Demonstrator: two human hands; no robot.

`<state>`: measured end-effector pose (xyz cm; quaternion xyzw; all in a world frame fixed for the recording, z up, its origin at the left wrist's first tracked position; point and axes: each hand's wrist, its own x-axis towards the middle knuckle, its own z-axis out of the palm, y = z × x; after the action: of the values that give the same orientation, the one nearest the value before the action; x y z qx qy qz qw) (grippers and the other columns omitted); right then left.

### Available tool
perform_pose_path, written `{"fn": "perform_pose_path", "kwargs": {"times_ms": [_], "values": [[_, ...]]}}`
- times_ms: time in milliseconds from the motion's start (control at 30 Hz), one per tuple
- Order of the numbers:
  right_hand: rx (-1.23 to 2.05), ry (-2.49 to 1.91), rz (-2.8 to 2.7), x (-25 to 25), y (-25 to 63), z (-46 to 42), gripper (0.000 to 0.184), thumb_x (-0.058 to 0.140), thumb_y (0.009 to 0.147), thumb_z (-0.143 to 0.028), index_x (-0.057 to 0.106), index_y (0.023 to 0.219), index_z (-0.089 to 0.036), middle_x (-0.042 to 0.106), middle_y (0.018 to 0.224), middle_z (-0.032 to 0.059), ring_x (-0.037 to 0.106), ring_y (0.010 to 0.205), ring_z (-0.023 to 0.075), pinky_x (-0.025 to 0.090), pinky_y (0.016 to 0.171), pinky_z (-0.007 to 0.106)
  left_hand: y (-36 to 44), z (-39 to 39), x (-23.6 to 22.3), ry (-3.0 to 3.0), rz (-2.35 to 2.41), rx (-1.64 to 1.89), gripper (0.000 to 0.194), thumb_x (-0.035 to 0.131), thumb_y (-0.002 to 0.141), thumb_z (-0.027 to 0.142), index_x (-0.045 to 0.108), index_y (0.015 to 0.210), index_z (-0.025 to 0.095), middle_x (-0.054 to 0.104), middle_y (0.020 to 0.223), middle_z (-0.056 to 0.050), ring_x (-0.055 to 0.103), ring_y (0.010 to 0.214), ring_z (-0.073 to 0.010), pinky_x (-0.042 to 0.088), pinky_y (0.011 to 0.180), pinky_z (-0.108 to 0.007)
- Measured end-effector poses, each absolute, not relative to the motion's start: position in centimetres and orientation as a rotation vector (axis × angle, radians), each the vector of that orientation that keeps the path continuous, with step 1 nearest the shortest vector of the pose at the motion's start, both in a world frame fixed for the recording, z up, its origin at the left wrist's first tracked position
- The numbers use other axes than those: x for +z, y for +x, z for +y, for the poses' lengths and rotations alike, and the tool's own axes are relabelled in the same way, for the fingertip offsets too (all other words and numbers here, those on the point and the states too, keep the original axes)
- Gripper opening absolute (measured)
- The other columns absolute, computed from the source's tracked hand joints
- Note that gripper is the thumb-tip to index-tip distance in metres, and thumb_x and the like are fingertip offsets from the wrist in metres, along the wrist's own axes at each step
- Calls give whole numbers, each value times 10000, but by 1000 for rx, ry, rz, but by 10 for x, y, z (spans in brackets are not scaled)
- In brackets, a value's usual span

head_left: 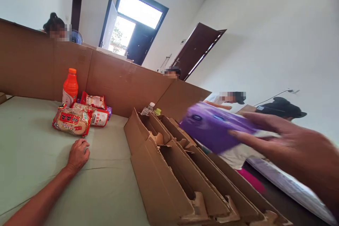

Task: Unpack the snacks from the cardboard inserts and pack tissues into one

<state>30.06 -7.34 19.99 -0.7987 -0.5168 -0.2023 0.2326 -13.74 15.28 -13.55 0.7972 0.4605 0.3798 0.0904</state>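
Observation:
My right hand is raised over the right side of the cardboard dividers, gripping a purple tissue pack by its near end; the pack is blurred by motion. On the green cloth, my left hand rests with its fingers curled and nothing visible in them. Just beyond it lies a rice cracker bag. Behind that bag are a red-and-white snack packet and another red snack packet. An orange bottle stands upright behind them. Part of a purple package shows behind the snacks.
A cardboard rack with several long slots stands right of the cloth. At its far end are a clear bottle and a green-yellow cap. A cardboard wall borders the back. Several people are beyond it and at right.

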Motion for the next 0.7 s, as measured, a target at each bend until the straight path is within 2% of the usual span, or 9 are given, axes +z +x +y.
{"fn": "perform_pose_path", "kwargs": {"times_ms": [133,200,267,400,467,600,700], "values": [[-26,-1937,-1829,172,184,28,550,673,807,-382,599,1324,-207,722,1210,128,704,1015,288,559,866,410,-138,153,-137,2319,1379,1168,214,642,958,348,664,1053,157,675,1133,-71,651,1051,-219,551,930,-448],[109,-1936,-1944,138,144,84,516,716,778,-242,629,1284,-197,723,1209,100,691,1056,256,538,921,360,-139,154,-139,2295,1374,1181,212,642,958,343,663,1055,156,674,1139,-72,651,1054,-219,554,926,-445],[227,-1975,-2013,101,119,131,496,762,750,-159,655,1234,-186,737,1145,97,696,1022,249,541,910,356,-139,154,-140,2271,1370,1190,204,642,958,338,665,1046,155,676,1132,-70,653,1051,-217,556,922,-440],[336,-1994,-2091,47,96,186,332,705,914,-285,641,1218,-167,688,1182,90,674,1034,230,558,914,434,-137,157,-143,2222,1369,1214,185,650,949,324,667,1017,153,679,1116,-66,650,1049,-215,547,932,-442],[356,-1976,-2115,32,88,193,332,641,971,-350,622,1249,-170,650,1250,89,659,1074,227,561,923,457,-136,158,-142,2203,1355,1227,149,642,935,287,677,994,154,682,1105,-67,650,1044,-216,540,938,-439],[308,-1930,-2104,29,80,189,349,666,955,-327,623,1263,-169,623,1321,101,629,1164,257,537,976,495,-136,164,-139,2172,1307,1266,204,518,862,226,710,919,186,684,1083,-92,660,1029,-244,536,959,-431],[206,-1909,-2035,57,98,181,330,747,863,-187,685,1187,-198,652,1313,73,609,1217,236,491,1055,440,-136,171,-136,2155,1285,1297,256,472,817,286,707,880,209,687,1074,-110,659,1039,-287,524,981,-465]]}}
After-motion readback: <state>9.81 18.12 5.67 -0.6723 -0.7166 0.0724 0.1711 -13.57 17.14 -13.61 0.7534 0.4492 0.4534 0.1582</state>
